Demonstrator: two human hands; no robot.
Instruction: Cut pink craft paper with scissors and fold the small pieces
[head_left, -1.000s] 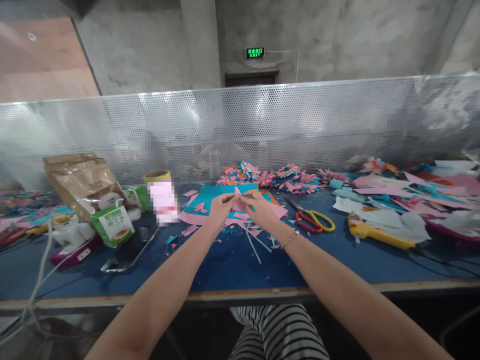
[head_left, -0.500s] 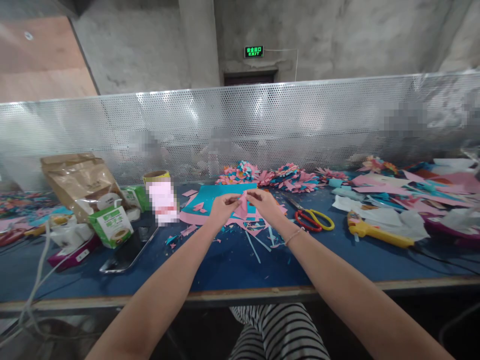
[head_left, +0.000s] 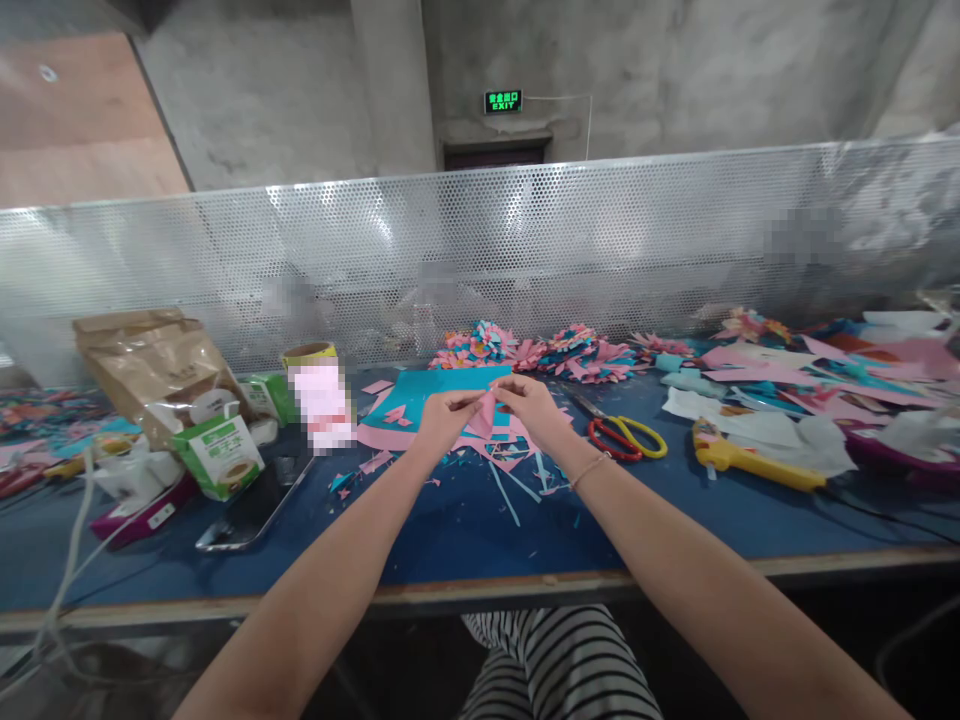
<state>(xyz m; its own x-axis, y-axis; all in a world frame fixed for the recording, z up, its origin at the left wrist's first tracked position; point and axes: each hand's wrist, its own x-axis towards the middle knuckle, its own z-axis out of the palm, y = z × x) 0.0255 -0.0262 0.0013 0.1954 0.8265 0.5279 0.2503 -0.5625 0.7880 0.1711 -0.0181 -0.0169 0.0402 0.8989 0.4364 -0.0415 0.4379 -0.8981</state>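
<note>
A small folded piece of pink paper [head_left: 486,414] is pinched between my two hands above the middle of the table. My left hand [head_left: 448,417] grips its left side with thumb and fingers together. On the other side, my right hand [head_left: 526,402] pinches its upper right edge. Below and behind them lie a blue sheet [head_left: 427,388] and a pink sheet [head_left: 377,436] with small pink pieces on top. Thin paper scraps [head_left: 504,494] are scattered in front of the sheets. Red and yellow scissors [head_left: 627,438] lie to the right of my right hand.
Paper flowers [head_left: 577,355] line the back by a perforated metal screen [head_left: 480,230]. At right lie a yellow glue gun [head_left: 757,467] and paper offcuts. At left stand a brown bag [head_left: 161,370], a green-white box [head_left: 221,457], a dark phone [head_left: 255,505] and a tape roll [head_left: 309,353].
The pink paper has tilted slightly between my fingers, and my right hand has shifted a little. The whole view has moved slightly.
</note>
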